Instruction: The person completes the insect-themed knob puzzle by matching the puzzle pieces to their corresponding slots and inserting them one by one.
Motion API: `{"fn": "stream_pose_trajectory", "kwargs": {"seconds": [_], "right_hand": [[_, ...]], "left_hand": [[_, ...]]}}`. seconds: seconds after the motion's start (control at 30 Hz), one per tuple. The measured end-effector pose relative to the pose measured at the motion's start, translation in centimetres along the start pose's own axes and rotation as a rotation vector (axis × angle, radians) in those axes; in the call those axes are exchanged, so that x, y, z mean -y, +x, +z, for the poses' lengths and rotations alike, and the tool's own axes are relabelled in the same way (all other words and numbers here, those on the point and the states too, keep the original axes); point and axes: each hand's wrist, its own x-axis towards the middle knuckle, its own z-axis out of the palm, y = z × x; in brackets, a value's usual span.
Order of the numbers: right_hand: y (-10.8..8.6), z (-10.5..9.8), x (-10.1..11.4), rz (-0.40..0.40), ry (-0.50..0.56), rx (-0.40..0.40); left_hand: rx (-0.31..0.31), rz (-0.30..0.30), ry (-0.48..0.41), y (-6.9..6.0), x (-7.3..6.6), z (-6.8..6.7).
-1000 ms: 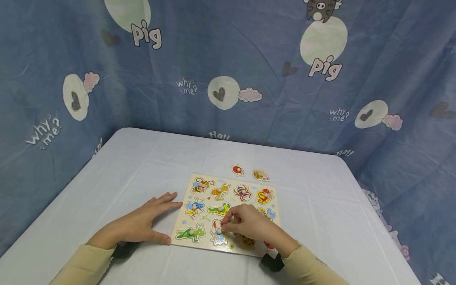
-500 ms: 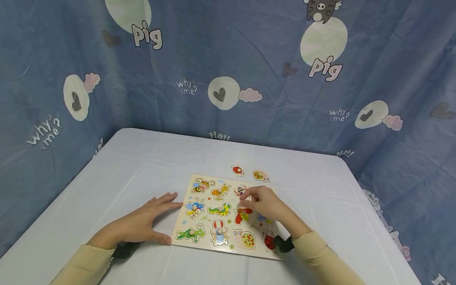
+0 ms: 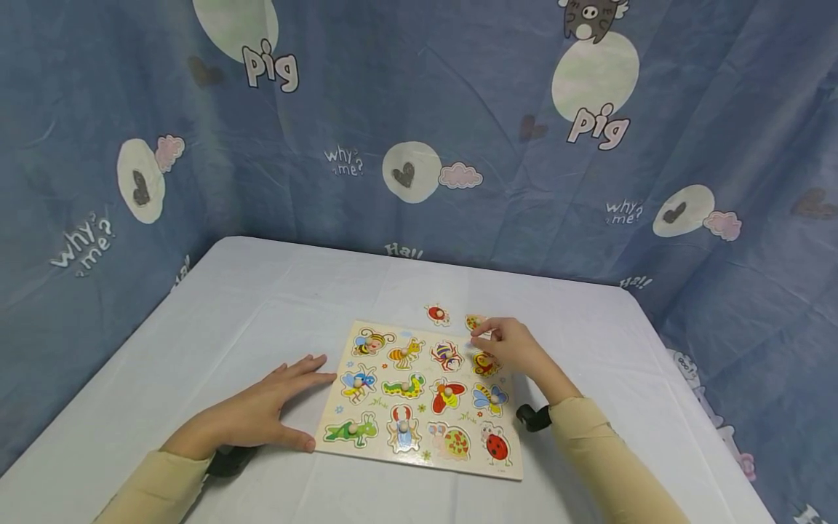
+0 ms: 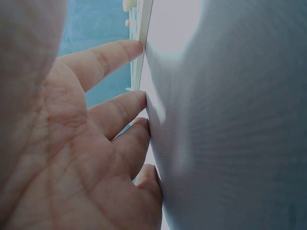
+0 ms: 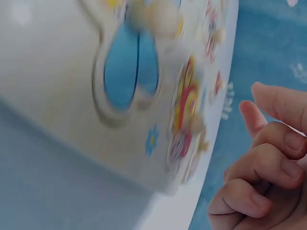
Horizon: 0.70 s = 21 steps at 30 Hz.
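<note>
A wooden peg puzzle board (image 3: 419, 466) with insect pictures lies on the table. My left hand (image 3: 258, 411) rests spread at its left edge; in the left wrist view, a straight finger (image 4: 112, 55) touches the board's side. Over the far right corner hovers my right hand (image 3: 513, 349), thumb and index finger apart with nothing between them, other fingers curled. Just beyond its fingertips lies a loose snail piece (image 3: 476, 322), partly hidden by the hand. A loose ladybug piece (image 3: 437, 314) lies left of it. Knobbed pieces such as the stag beetle (image 3: 403, 429) sit in the board.
The board's near row shows a snail picture (image 3: 452, 440) and a ladybug picture (image 3: 496, 444) without knobs. A white cloth covers the table (image 3: 294, 291). A blue printed curtain (image 3: 497, 218) hangs behind and at the sides.
From over the stag beetle, my right hand has moved away and rightward to the board's far right corner, uncovering the near rows. The left hand has stayed put.
</note>
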Motion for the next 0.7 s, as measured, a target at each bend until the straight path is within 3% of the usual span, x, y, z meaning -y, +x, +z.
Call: {"fn": "stream_pose_trajectory", "kwargs": {"seconds": [0.3,0.7], "right_hand": [[2.5,-1.1,-1.6,0.079,0.002,-0.050],[4.8,-0.4,-0.8,0.178,-0.067,-0.056]], "left_hand": [[0.002,0.008,-0.009,-0.1,-0.2,-0.1],[0.004,0.000,0.003,-0.1,0.0,-0.1]]}}
